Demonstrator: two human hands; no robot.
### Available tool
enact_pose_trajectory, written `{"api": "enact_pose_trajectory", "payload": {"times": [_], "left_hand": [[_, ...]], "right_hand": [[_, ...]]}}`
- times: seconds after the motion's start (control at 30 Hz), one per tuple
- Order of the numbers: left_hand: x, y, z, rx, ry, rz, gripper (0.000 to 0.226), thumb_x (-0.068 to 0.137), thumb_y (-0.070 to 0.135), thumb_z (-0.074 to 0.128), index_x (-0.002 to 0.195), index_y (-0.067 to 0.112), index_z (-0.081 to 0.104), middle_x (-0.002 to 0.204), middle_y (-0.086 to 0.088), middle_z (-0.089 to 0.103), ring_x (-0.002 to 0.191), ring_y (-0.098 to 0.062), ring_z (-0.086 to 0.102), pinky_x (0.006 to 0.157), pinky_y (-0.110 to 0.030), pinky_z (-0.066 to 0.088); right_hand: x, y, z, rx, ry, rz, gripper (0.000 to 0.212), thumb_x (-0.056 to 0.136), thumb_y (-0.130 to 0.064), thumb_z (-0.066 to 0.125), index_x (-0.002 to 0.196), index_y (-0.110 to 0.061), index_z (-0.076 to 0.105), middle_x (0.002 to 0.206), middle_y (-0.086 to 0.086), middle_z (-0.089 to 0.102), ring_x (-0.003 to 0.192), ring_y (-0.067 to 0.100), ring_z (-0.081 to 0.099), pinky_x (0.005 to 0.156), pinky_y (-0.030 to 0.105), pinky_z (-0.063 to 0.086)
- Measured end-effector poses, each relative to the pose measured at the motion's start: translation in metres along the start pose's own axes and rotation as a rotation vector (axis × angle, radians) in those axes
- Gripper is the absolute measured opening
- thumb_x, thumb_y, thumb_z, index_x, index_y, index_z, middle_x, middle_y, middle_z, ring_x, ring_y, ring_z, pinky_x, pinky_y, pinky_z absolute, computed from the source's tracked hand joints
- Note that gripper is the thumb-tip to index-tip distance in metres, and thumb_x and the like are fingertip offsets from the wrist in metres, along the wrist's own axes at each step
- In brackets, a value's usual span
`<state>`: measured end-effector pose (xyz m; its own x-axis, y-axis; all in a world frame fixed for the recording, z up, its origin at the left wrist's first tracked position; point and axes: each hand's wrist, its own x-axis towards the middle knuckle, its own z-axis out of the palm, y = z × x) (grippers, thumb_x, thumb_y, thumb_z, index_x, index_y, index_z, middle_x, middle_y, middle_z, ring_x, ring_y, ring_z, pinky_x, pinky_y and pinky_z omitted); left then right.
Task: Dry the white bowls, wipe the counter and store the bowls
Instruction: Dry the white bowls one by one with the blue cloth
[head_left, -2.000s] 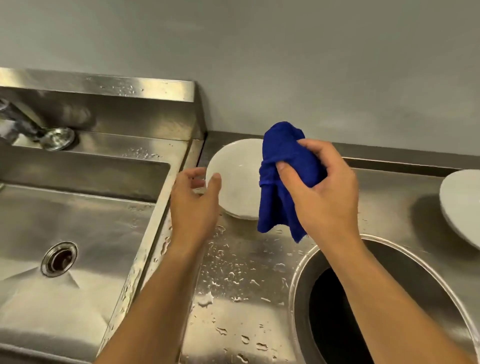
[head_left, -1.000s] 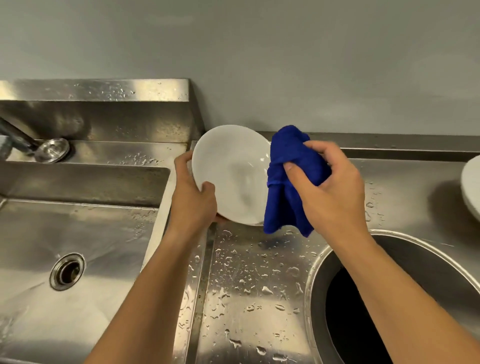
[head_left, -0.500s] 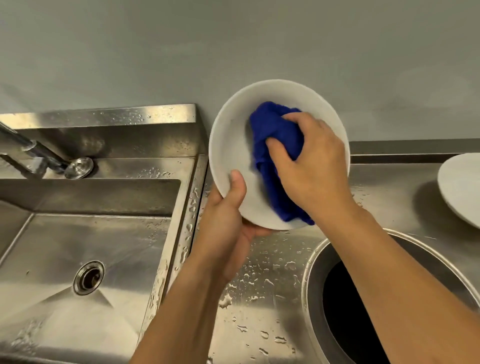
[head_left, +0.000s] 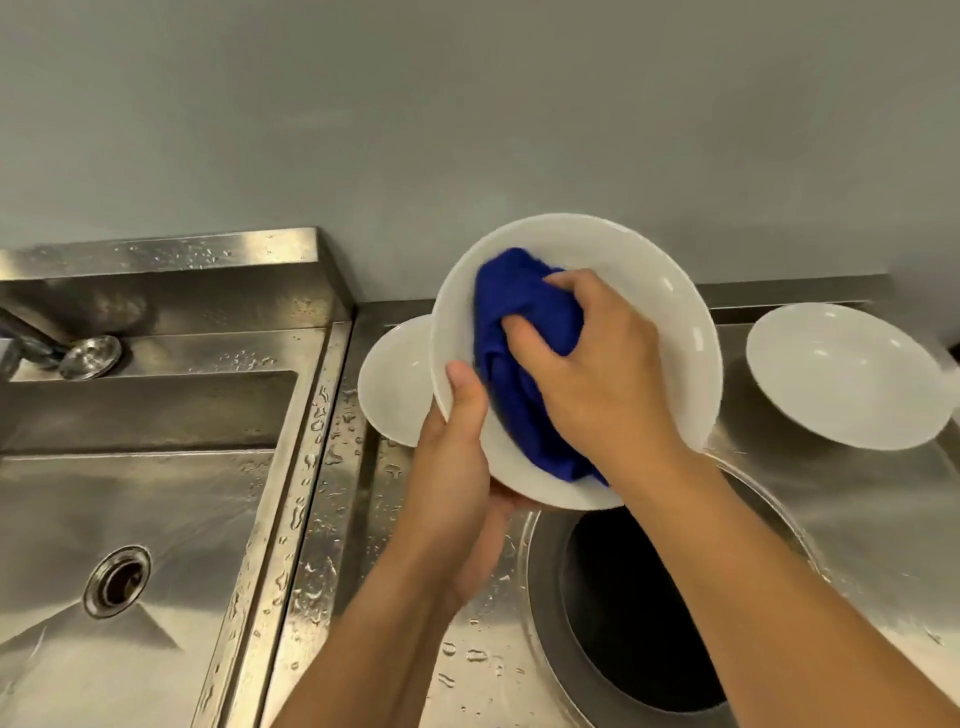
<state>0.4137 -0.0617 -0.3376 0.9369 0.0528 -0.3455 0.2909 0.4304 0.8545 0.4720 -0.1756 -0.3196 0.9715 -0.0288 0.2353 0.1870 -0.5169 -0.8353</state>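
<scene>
Around my work: a second bowl (head_left: 392, 382) on the wet counter (head_left: 467, 665), partly hidden behind the held bowl (head_left: 670, 332); a third bowl (head_left: 847, 374) right. My left hand (head_left: 457, 467) clamps the rim; my right hand (head_left: 597, 379) presses a bunched blue cloth (head_left: 519, 364) inside.

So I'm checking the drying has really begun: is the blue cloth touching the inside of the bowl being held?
Touching. The head view shows the right hand pressing the blue cloth against the inside of the held bowl.
</scene>
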Motion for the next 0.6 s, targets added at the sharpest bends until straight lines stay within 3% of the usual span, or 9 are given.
{"api": "enact_pose_trajectory", "payload": {"times": [0.1,0.17,0.23,0.3,0.4,0.5,0.6], "left_hand": [[0.003,0.006,0.008,0.021,0.022,0.075,0.067,0.085,0.069,0.045,0.135,0.029,0.067,0.12,-0.003,0.082,0.107,-0.02,0.08,0.07,-0.035,0.066],[0.0,0.005,0.013,0.053,0.032,0.128,0.064,0.081,0.071,0.048,0.132,0.036,0.066,0.118,0.004,0.082,0.104,-0.016,0.08,0.069,-0.032,0.065],[-0.008,-0.004,0.022,0.089,0.024,0.135,0.052,0.081,0.07,0.05,0.124,0.045,0.065,0.115,0.011,0.082,0.101,-0.013,0.08,0.068,-0.036,0.066],[-0.017,-0.017,0.038,0.079,0.007,0.106,0.053,0.082,0.069,0.05,0.128,0.047,0.063,0.119,0.012,0.081,0.105,-0.013,0.079,0.074,-0.043,0.067],[-0.022,-0.023,0.061,0.063,-0.03,0.109,0.064,0.086,0.065,0.049,0.142,0.036,0.06,0.128,0.005,0.079,0.114,-0.017,0.077,0.077,-0.039,0.067],[-0.02,-0.016,0.065,0.091,0.046,0.201,0.06,0.088,0.063,0.051,0.134,0.028,0.068,0.121,-0.003,0.081,0.116,-0.022,0.077,0.084,-0.034,0.066],[-0.023,-0.005,0.059,0.306,0.025,0.322,0.043,0.092,0.076,0.053,0.122,0.05,0.07,0.123,0.007,0.079,0.117,-0.019,0.075,0.093,-0.043,0.062]], "right_hand": [[-0.017,0.012,-0.028,-0.049,-0.288,-0.022,0.027,0.081,-0.034,0.079,0.104,-0.031,0.066,0.089,-0.024,0.066,0.086,-0.009,0.062,0.075,0.002,0.042],[-0.026,0.03,-0.058,-0.231,-0.345,-0.015,0.028,0.078,-0.033,0.079,0.103,-0.034,0.066,0.091,-0.022,0.066,0.085,-0.002,0.062,0.072,0.004,0.04],[-0.026,0.044,-0.081,-0.393,-0.204,0.002,0.029,0.082,-0.028,0.076,0.109,-0.028,0.064,0.106,-0.009,0.066,0.095,0.013,0.062,0.073,0.016,0.038],[-0.019,0.046,-0.084,-0.424,0.009,0.002,0.033,0.088,-0.023,0.073,0.119,-0.018,0.062,0.119,0.0,0.062,0.104,0.02,0.059,0.081,0.02,0.036],[-0.015,0.029,-0.07,-0.1,0.133,-0.023,0.03,0.09,-0.027,0.073,0.116,-0.021,0.061,0.111,-0.005,0.063,0.093,0.004,0.054,0.083,0.006,0.037],[-0.036,0.029,-0.07,0.027,-0.104,-0.019,0.03,0.086,-0.031,0.076,0.114,-0.029,0.063,0.105,-0.012,0.067,0.09,0.002,0.058,0.083,0.002,0.039],[-0.057,0.054,-0.101,-0.127,-0.278,-0.006,0.03,0.084,-0.03,0.075,0.112,-0.031,0.067,0.103,-0.017,0.067,0.092,0.001,0.058,0.08,0.004,0.041]]}}
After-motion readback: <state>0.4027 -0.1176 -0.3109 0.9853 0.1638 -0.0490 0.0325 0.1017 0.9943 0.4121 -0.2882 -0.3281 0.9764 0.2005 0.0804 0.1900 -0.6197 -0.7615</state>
